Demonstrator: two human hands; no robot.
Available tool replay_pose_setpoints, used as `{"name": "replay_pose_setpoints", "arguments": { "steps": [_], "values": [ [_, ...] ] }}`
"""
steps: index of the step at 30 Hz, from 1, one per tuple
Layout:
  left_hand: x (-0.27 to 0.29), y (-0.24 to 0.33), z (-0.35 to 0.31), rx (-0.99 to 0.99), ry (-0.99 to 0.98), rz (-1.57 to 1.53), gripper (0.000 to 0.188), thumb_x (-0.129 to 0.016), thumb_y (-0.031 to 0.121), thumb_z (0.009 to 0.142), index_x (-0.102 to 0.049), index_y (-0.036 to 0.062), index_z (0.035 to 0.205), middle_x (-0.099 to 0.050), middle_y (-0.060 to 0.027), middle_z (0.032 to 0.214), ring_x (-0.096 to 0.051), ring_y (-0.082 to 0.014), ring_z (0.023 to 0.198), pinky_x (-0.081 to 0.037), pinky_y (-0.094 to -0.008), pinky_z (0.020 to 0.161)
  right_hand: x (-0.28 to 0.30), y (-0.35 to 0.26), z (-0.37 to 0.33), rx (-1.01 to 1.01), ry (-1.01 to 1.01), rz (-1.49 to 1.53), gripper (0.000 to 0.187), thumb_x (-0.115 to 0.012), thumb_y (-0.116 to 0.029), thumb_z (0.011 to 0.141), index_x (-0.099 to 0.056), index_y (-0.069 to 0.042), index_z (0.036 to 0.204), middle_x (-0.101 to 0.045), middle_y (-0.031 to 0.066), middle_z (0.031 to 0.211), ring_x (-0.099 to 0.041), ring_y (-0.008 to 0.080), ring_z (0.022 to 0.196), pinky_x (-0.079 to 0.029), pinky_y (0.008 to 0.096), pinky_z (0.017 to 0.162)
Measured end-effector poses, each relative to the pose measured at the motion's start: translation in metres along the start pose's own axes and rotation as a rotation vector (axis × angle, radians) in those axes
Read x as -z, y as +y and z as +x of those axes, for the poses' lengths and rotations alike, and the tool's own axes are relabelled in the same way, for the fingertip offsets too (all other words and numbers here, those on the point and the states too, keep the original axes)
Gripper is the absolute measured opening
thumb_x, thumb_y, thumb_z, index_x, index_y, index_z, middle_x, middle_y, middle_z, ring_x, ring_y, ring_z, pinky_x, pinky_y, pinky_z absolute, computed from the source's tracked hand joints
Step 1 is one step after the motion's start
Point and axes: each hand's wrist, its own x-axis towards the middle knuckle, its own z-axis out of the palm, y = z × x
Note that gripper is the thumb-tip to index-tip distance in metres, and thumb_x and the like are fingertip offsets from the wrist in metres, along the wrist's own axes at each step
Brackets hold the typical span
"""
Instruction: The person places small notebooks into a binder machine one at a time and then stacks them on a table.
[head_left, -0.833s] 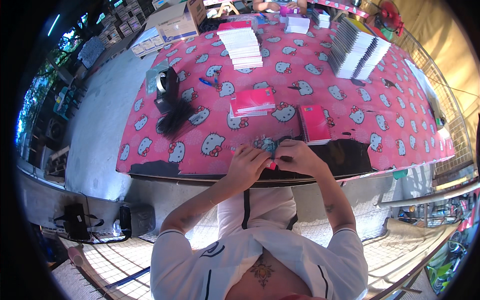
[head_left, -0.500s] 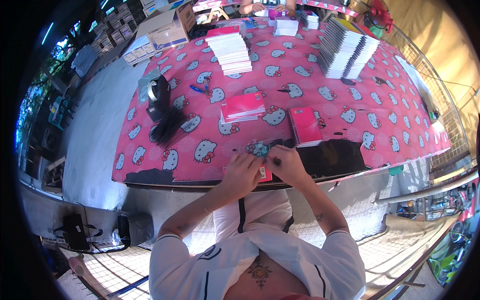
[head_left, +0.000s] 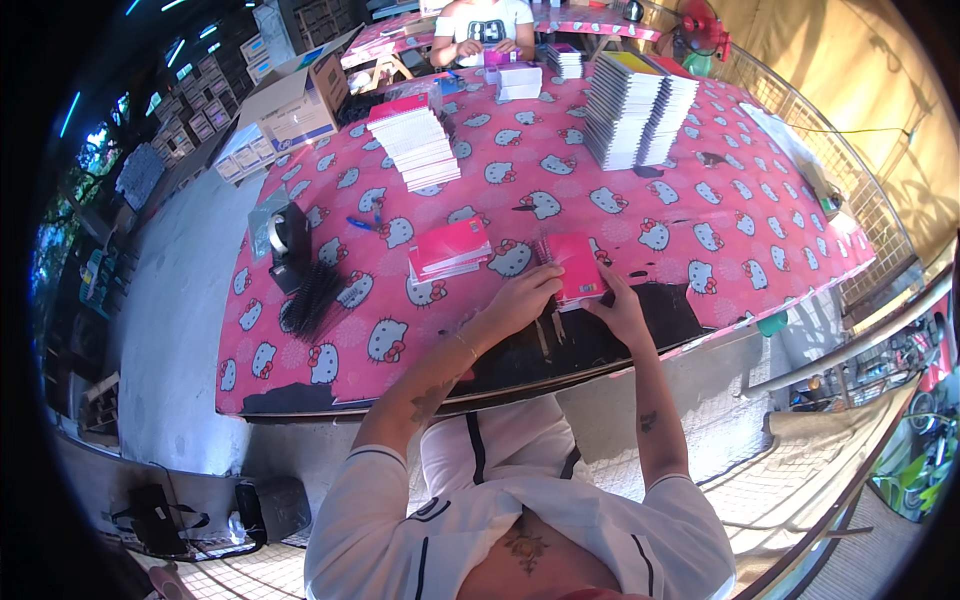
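A pink spiral notebook (head_left: 575, 265) lies near the table's front edge, right of centre, with its coil along the left side. My left hand (head_left: 528, 297) grips it at the lower left, fingers by the coil. At its right edge my right hand (head_left: 622, 308) holds it, thumb at the lower corner and fingers along the side. Whether other notebooks lie under it is hard to see. Just left of my hands sits a short stack of pink notebooks (head_left: 449, 250).
Behind stand a tall notebook stack (head_left: 415, 148) and a higher double stack (head_left: 625, 112). At left lie a black tape dispenser (head_left: 288, 245), black plastic coils (head_left: 312, 302) and blue-handled pliers (head_left: 362, 222). Across the table a person (head_left: 487, 38) handles a purple notebook. A cardboard box (head_left: 300, 100) stands far left.
Both hands have moved from the table's front edge, where they worked over a pink notebook, up and right to the notebook pile. The top cover's printed label now sits at the lower right. The view has shifted.
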Motion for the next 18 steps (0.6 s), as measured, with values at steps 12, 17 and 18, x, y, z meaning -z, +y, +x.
{"name": "replay_pose_setpoints", "arguments": {
  "steps": [12, 17, 18],
  "values": [
    [0.037, 0.000, -0.012, 0.141, 0.189, 0.239, 0.034, -0.070, 0.007, 0.080, -0.065, 0.0048, 0.113, -0.065, -0.0136, 0.115, -0.062, -0.0306, 0.111, -0.055, -0.0393, 0.091, 0.024, -0.022, -0.012, 0.095, 0.269, 0.058, 0.032, -0.059, -0.001, 0.085, -0.061, 0.006, 0.116, -0.067, 0.0151, 0.105, -0.062, 0.0201, 0.084, -0.049, 0.0316, 0.081],
    [0.104, -0.064, -0.067, 0.394, 0.011, 0.522, 0.028, -0.066, 0.007, 0.085, -0.065, 0.0049, 0.113, -0.067, -0.0132, 0.111, -0.066, -0.0307, 0.103, -0.057, -0.0396, 0.083, 0.042, -0.016, -0.014, 0.201, 0.611, 0.530, 0.015, -0.040, -0.003, 0.092, -0.050, -0.005, 0.082, -0.045, -0.0001, 0.071, -0.037, 0.0067, 0.062, -0.031, 0.0233, 0.056],
    [0.108, -0.069, -0.074, 0.366, -0.034, 0.530, 0.026, -0.065, 0.007, 0.086, -0.065, 0.0046, 0.113, -0.068, -0.0130, 0.109, -0.067, -0.0309, 0.100, -0.057, -0.0395, 0.082, 0.034, -0.021, -0.012, 0.185, 0.620, 0.561, 0.015, -0.040, -0.003, 0.093, -0.051, -0.005, 0.083, -0.045, -0.0006, 0.072, -0.035, 0.0061, 0.062, -0.030, 0.0233, 0.055]
  ]
}}
